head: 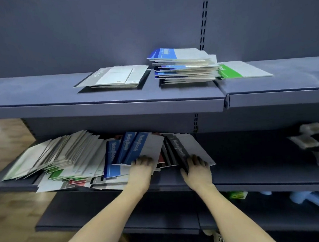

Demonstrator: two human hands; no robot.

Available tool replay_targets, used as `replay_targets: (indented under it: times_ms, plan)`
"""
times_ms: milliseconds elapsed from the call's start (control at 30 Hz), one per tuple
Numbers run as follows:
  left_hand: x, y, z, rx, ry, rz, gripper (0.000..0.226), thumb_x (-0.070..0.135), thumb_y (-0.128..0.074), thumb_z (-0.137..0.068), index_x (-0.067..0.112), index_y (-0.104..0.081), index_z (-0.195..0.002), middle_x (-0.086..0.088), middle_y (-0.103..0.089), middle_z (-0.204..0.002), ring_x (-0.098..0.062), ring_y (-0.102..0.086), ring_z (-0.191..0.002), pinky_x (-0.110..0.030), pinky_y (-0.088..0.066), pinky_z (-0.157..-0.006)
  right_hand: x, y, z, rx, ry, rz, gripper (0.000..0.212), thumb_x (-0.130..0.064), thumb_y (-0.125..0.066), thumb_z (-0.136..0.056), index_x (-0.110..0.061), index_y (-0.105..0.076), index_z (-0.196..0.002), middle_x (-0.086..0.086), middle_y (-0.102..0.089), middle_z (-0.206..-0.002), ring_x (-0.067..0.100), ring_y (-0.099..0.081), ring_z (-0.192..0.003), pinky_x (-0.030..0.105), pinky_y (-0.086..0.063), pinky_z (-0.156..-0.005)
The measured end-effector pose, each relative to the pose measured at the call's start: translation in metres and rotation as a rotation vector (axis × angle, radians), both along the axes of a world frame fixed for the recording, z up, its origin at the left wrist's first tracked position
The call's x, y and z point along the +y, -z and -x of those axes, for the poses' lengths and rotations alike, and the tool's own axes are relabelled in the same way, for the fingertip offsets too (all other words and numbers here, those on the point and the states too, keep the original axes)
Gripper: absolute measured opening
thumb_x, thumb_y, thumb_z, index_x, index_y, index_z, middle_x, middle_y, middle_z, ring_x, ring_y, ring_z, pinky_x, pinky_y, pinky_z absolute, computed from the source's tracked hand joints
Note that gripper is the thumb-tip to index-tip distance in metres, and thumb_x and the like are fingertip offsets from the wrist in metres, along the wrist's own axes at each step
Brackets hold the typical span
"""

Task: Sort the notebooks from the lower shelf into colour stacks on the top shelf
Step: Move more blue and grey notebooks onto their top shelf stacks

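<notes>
On the lower shelf (252,178) lies a messy spread of notebooks (67,162) in grey, green, blue and red. My left hand (141,168) holds the near edge of the blue notebooks (138,148) fanned up in the middle. My right hand (197,169) rests on a dark grey notebook (182,149) just to their right, thumb at its near edge. The top shelf (41,94) bears three stacks: a low grey stack (115,76), a tall blue stack (185,65) and a thin green stack (243,70).
A slotted upright (204,17) runs up the back panel behind the blue stack. Wrapped packets (313,139) sit at the right of the lower shelf. Below are further shelves with blue items (313,199) at the right. Wooden floor (10,223) shows at the left.
</notes>
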State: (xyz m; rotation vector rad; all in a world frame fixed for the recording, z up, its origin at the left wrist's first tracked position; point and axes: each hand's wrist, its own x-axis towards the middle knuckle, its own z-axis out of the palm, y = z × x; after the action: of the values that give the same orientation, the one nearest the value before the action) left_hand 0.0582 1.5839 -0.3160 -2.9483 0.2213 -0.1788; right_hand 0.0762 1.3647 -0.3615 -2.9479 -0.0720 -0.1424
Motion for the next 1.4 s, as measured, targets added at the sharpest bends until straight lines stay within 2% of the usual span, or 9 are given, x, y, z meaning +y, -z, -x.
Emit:
replay_targets:
  times_ms: [100,233,300,467,700,933,1100,1333,1400]
  plan:
    - [-0.005,-0.003,-0.001,0.043,-0.019,-0.007,0.054,-0.004,-0.069,-0.068,0.01,-0.065,-0.12,-0.015,-0.064,-0.116,-0.036,-0.063,-0.1,-0.039,-0.051,-0.076,-0.003,-0.003,-0.011,0.039,-0.036,0.076,0.07,-0.056,-0.041,-0.099,-0.012,-0.033,-0.153,0.016,-0.035,-0.157,0.035,-0.035,-0.143,0.045,-0.031,-0.114]
    - [-0.009,-0.013,0.0,0.1,-0.051,-0.047,0.053,-0.002,-0.079,-0.06,0.009,-0.07,-0.111,-0.015,-0.068,-0.103,-0.035,-0.068,-0.084,-0.036,-0.055,-0.057,-0.002,-0.011,-0.023,0.065,-0.091,0.228,0.072,-0.06,-0.031,-0.101,-0.009,-0.031,-0.152,0.019,-0.038,-0.152,0.036,-0.039,-0.137,0.044,-0.035,-0.108]
    - [-0.014,-0.019,0.002,0.088,-0.004,-0.065,0.054,-0.002,-0.062,-0.082,0.008,-0.054,-0.134,-0.016,-0.061,-0.124,-0.036,-0.063,-0.106,-0.037,-0.051,-0.074,0.0,-0.011,-0.025,0.047,-0.1,0.281,0.07,-0.059,-0.032,-0.101,-0.006,-0.038,-0.147,0.023,-0.047,-0.144,0.038,-0.048,-0.129,0.044,-0.04,-0.102]
    - [-0.018,-0.024,-0.004,0.111,0.04,-0.134,0.066,-0.006,-0.049,-0.087,0.013,-0.035,-0.149,-0.014,-0.053,-0.137,-0.033,-0.059,-0.116,-0.038,-0.049,-0.084,0.001,-0.01,-0.031,-0.066,-0.178,0.252,0.06,-0.058,-0.087,-0.061,-0.002,-0.072,-0.074,0.018,-0.062,-0.06,0.029,-0.06,-0.051,0.029,-0.044,-0.051]
    - [-0.008,-0.022,-0.002,0.085,0.093,-0.104,0.067,-0.003,-0.05,-0.088,0.018,-0.037,-0.15,-0.01,-0.053,-0.139,-0.032,-0.06,-0.117,-0.037,-0.047,-0.086,0.009,-0.026,-0.032,-0.143,-0.272,0.099,0.047,-0.034,-0.102,-0.038,-0.008,-0.063,-0.048,0.008,-0.049,-0.037,0.022,-0.047,-0.03,0.017,-0.027,-0.04]
    - [0.001,-0.024,-0.01,0.087,0.05,-0.031,0.036,0.024,-0.048,-0.097,0.016,-0.057,-0.132,-0.006,-0.061,-0.13,-0.034,-0.064,-0.105,-0.035,-0.045,-0.078,0.025,0.019,-0.048,0.085,-0.118,0.166,0.043,-0.013,-0.087,-0.061,0.018,-0.069,-0.085,0.033,-0.062,-0.061,0.042,-0.063,-0.053,0.039,-0.051,-0.044]
    - [-0.005,-0.022,-0.01,0.093,0.043,-0.054,0.041,0.008,-0.054,-0.092,0.015,-0.054,-0.133,-0.006,-0.059,-0.13,-0.032,-0.064,-0.107,-0.033,-0.043,-0.077,0.023,0.005,-0.047,0.006,-0.152,0.297,0.033,-0.004,-0.052,-0.064,0.02,-0.067,-0.079,0.03,-0.057,-0.051,0.038,-0.059,-0.043,0.038,-0.049,-0.038]
    - [-0.003,-0.027,-0.009,0.105,0.05,-0.06,0.037,0.001,-0.05,-0.09,0.013,-0.058,-0.124,-0.01,-0.065,-0.115,-0.033,-0.064,-0.104,-0.031,-0.037,-0.073,0.024,-0.025,-0.035,0.005,-0.24,0.43,0.029,-0.004,-0.089,-0.044,0.002,-0.071,-0.064,0.018,-0.062,-0.054,0.031,-0.06,-0.047,0.029,-0.047,-0.047]
    - [-0.004,-0.029,-0.008,0.11,0.061,-0.052,0.039,-0.002,-0.051,-0.088,0.013,-0.059,-0.123,-0.011,-0.066,-0.113,-0.033,-0.063,-0.104,-0.033,-0.04,-0.074,0.027,-0.042,-0.021,0.005,-0.273,0.489,0.021,-0.005,-0.075,-0.075,0.0,-0.071,-0.096,0.018,-0.072,-0.085,0.032,-0.069,-0.077,0.029,-0.045,-0.062]
